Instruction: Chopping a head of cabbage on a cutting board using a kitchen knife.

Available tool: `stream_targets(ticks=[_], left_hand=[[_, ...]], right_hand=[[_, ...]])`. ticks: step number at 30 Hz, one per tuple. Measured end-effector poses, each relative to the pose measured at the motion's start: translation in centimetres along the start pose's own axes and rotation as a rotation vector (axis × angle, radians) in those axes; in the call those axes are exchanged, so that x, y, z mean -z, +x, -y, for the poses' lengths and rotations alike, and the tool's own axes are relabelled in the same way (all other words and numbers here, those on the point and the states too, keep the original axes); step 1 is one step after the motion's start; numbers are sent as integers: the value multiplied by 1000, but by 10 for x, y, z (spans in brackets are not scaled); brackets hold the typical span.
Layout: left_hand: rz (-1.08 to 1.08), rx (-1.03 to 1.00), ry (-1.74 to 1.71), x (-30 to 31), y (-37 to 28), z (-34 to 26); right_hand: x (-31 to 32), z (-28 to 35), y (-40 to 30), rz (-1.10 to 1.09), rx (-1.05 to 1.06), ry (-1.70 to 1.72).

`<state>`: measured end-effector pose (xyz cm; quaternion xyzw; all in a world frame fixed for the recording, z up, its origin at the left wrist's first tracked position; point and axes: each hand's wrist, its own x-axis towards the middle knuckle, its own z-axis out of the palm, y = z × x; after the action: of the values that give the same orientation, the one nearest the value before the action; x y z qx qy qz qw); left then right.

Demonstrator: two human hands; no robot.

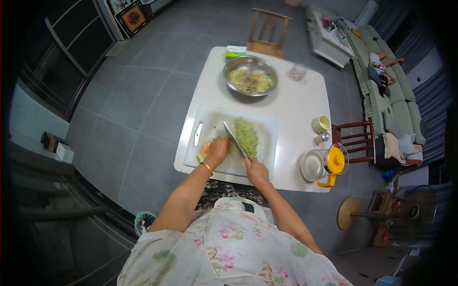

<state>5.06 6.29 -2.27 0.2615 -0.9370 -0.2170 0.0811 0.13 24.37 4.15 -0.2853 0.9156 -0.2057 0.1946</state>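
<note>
A white cutting board (264,143) lies on the table before me. My right hand (257,171) is closed around the handle of a kitchen knife (235,140), whose blade stands between my left hand and a heap of finely chopped green vegetable (246,137). My left hand (218,148), with a gold bangle at the wrist, rests on the board left of the blade, fingers bent down; what lies under them is hidden. Beside it is a piece with orange flesh and green rind (205,150), perhaps melon. Beyond the board stands a steel bowl (250,93) of chopped mixed food.
On the white table (293,107) stand a glass pitcher with yellow lid (335,161), a small jar (322,138), an open container (321,124), a blurred clear container (297,72) and a green-white packet (235,52). Chairs touch two sides. A person (384,69) lies on the sofa.
</note>
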Motion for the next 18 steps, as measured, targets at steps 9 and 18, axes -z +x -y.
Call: stream_targets(ticks=[9,18], left_hand=[[96,-39,-7,2,-5,-2],[95,-50,-33,5,-8,-5]], right_hand=[[-2,2,12,-7,-13,28],[-16,0,17,-112,90,-13]])
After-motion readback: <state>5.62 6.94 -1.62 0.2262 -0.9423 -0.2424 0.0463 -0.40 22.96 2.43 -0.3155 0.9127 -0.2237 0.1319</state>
